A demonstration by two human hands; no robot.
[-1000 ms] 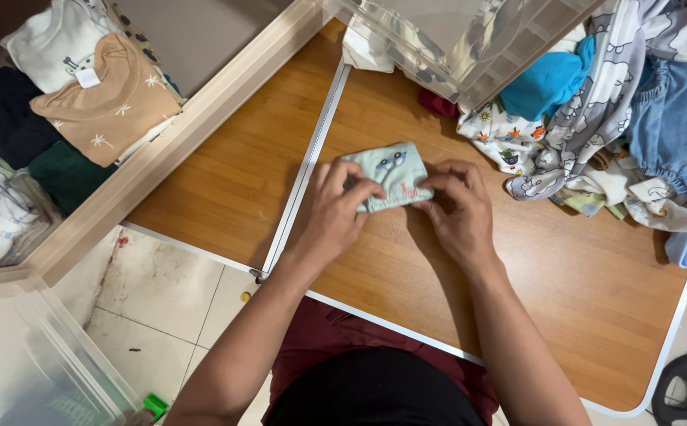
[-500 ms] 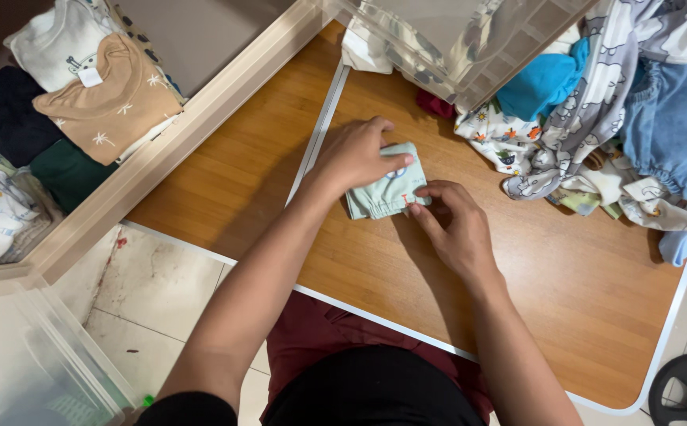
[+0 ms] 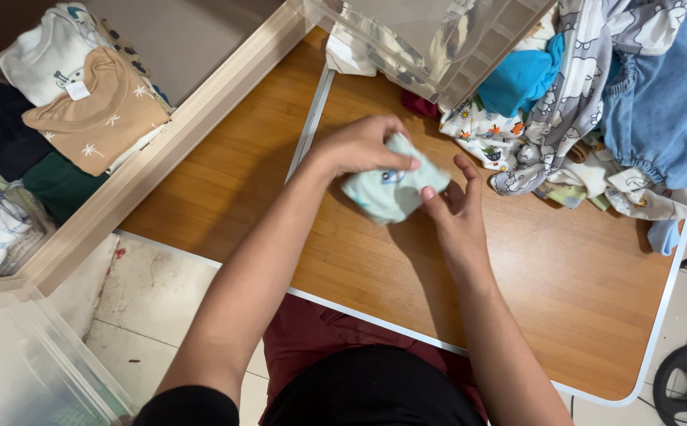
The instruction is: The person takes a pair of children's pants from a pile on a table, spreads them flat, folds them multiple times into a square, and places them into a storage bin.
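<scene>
Pinching from above, the left hand (image 3: 359, 146) has its fingers closed over the top of a small folded mint-green garment (image 3: 391, 189), while the right hand (image 3: 458, 209) cups it from below and the side, fingers half open, thumb pressed to the cloth's edge. The bundle sits between both hands, lifted just off the wooden table (image 3: 533, 292), near its middle. Risk here, as I read it: the fold is loose and soft, and if either hand slackens, the layers could spring apart or the piece could drop back to the tabletop. The pile of unfolded clothes (image 3: 580, 118) lies near on the right, so a stray sleeve could catch a finger. Off to the left, a drawer (image 3: 170, 150) holds a tan shirt (image 3: 95, 114) and other folded pieces; well apart. A clear plastic bin (image 3: 438, 39) leans over the table's far edge. Hard to make out: the garment's underside and how many folds it has, both hidden by the hands. The pile and drawer are cut off at the frame's edges.
</scene>
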